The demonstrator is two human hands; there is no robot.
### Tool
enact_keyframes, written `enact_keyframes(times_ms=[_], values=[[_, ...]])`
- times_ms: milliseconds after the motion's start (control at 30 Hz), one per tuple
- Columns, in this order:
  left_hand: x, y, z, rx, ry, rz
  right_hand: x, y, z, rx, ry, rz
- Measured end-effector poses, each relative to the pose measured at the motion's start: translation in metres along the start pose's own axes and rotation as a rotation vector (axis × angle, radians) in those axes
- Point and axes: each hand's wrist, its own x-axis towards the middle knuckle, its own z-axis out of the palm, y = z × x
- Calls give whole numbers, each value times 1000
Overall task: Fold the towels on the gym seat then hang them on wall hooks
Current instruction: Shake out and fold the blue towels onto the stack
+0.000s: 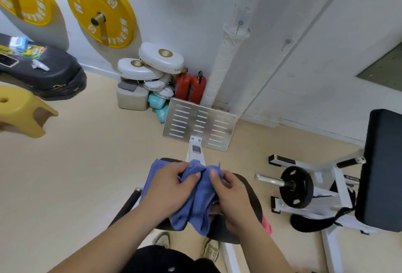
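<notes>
Our fingers [196, 174] are pinching a bunched blue towel [195, 198]: the left hand [167, 190] is curling over the cloth's left side with its thumb pressed against a gathered fold, and the right hand [230, 194] is closing its thumb and fingers on the fold just beside it, so the two thumbs are nearly meeting at the top of the bundle. We are holding the towel crumpled rather than flat, its upper edge rising between our hands and its lower part drooping down toward us. It is hanging over the dark gym seat [250, 188], which is showing around and beneath our right hand; whether the cloth is resting on the pad or lifted clear, we cannot tell. A strip of pink cloth [267, 226] is peeking out at the seat's right edge, just beside our right wrist. Ahead of the seat, a white frame is running to a slotted metal footplate [199, 123] by the wall. Two small wall hooks [287, 42] are sitting high on the white wall to the right, well apart from the towel. Two red fire extinguishers [191, 86] are standing in the corner behind the footplate.
</notes>
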Motion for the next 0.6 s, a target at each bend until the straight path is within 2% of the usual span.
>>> enact_keyframes(times_ms=[100,267,333,400,467,500,533,600], values=[[-8,5,7,-61,-63,20,1,3,19,27,-63,-5],[-19,-6,3,-153,-286,-38,13,20,18,93,-132,56],[-20,-11,0,-371,-324,-136,20,28,13,179,-136,75],[-17,-17,-3,-546,-200,-248,26,34,10,263,-149,112],[-9,-30,-11,-370,57,-269,31,32,8,265,-187,134],[-7,-38,-16,-267,114,-281,33,29,8,251,-215,152],[-5,-46,-21,-237,114,-316,37,26,8,245,-242,175],[-2,-58,-34,-375,10,-419,44,18,10,242,-279,213]])
